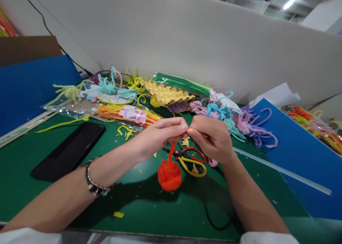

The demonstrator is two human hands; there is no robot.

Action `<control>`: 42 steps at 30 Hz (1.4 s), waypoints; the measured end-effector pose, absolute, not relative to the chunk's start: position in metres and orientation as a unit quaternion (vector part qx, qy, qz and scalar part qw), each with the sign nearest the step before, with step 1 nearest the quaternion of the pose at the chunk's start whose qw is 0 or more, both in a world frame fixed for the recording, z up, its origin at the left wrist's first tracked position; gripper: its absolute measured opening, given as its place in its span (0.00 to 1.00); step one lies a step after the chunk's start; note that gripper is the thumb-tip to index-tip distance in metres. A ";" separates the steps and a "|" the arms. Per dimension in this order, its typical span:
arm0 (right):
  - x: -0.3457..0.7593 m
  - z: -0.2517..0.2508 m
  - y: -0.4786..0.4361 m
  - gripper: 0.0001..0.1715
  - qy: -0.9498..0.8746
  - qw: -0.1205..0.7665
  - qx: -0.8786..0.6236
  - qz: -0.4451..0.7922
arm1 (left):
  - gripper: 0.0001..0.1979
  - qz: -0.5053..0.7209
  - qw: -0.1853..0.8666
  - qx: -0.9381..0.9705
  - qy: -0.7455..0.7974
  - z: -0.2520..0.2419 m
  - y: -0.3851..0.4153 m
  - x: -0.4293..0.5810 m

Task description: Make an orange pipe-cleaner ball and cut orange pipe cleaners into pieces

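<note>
My left hand [164, 133] and my right hand [212, 137] meet above the middle of the table, fingertips pinched close together. Between them a bit of orange pipe cleaner shows. An orange-red pipe cleaner stem [172, 152] comes down from under my left fingers, with a fuzzy round ball [170, 176] hanging at its lower end. Most of what lies inside my right fist is hidden. Behind and below the hands, scissors [181, 153] with red and yellow handles rest on the green table [144, 212].
At left lies a black phone [69, 149], near a yellow-green pipe cleaner [64, 124]. Bundles of coloured pipe cleaners [181, 84] and a yellow corrugated piece [165, 93] pile up along the back. Blue panels [307, 165] stand at both sides. A translucent stick [283, 171] lies at right.
</note>
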State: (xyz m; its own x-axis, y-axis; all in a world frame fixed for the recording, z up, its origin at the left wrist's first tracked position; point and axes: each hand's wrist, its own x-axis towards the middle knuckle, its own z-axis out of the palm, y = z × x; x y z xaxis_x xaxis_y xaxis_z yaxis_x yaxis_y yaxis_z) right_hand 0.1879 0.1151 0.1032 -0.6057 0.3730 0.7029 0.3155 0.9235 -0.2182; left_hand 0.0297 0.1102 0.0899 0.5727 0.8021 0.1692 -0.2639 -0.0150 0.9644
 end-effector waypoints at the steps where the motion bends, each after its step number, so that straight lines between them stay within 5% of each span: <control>1: 0.189 0.104 0.116 0.13 -0.900 0.393 -0.189 0.011 | 0.07 0.404 0.676 0.570 0.235 0.090 0.108 0.031; 8: 0.192 0.107 0.116 0.14 -0.901 0.393 -0.184 -0.005 | 0.10 0.420 0.632 0.601 0.250 0.092 0.101 0.035; 15: 0.191 0.105 0.114 0.16 -0.897 0.380 -0.219 0.060 | 0.16 0.293 0.662 0.656 0.212 0.103 0.105 0.024; 28: 0.195 0.101 0.122 0.13 -0.790 0.387 -0.374 0.293 | 0.14 0.336 0.632 0.644 0.269 0.091 0.120 0.018; 33: 0.193 0.105 0.115 0.08 -0.786 0.455 -0.313 0.278 | 0.13 0.337 0.570 0.684 0.306 0.092 0.123 0.014; 42: 0.190 0.106 0.111 0.03 -0.851 0.411 -0.297 0.134 | 0.13 0.334 0.497 0.749 0.284 0.099 0.124 0.011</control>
